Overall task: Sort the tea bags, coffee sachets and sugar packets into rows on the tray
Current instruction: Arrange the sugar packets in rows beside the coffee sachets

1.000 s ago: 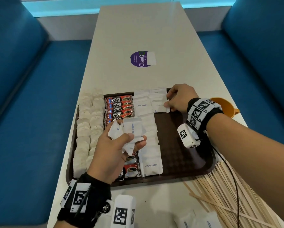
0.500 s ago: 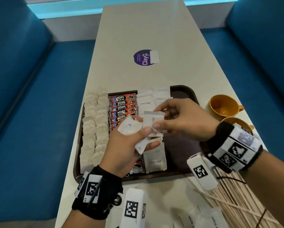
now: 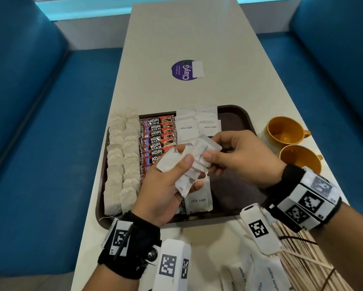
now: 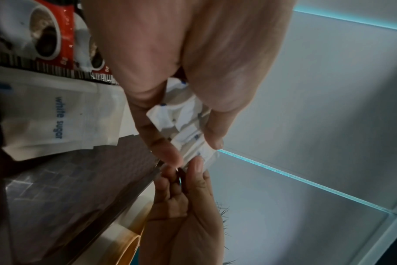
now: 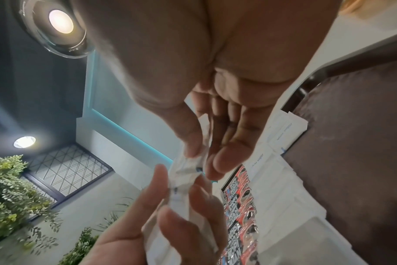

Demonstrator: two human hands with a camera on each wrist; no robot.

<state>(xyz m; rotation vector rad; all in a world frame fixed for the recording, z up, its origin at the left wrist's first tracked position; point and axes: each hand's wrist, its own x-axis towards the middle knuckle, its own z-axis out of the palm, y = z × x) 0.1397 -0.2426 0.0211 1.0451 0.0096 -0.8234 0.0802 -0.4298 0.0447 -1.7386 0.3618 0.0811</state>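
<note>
A dark brown tray (image 3: 237,114) carries two columns of tea bags (image 3: 121,164) at its left, a column of red coffee sachets (image 3: 158,133) beside them, and white sugar packets (image 3: 186,128) to their right. Above the tray my left hand (image 3: 168,185) grips a bunch of white sugar packets (image 3: 174,162). My right hand (image 3: 239,158) pinches the top sugar packet (image 3: 203,152) of that bunch between thumb and fingers. The wrist views show the same pinch: the bunch (image 4: 188,129) under the left thumb, the top packet (image 5: 190,166) at the right fingertips.
Two orange cups (image 3: 285,131) stand right of the tray. A heap of wooden stirrers (image 3: 315,261) lies at the near right, with loose sugar packets (image 3: 258,274) at the table's near edge. A purple sticker (image 3: 184,70) marks the far tabletop. Blue benches flank the table.
My right hand left the far sugar packets on the tray, came back to my left hand and took hold of the top packet of the bunch.
</note>
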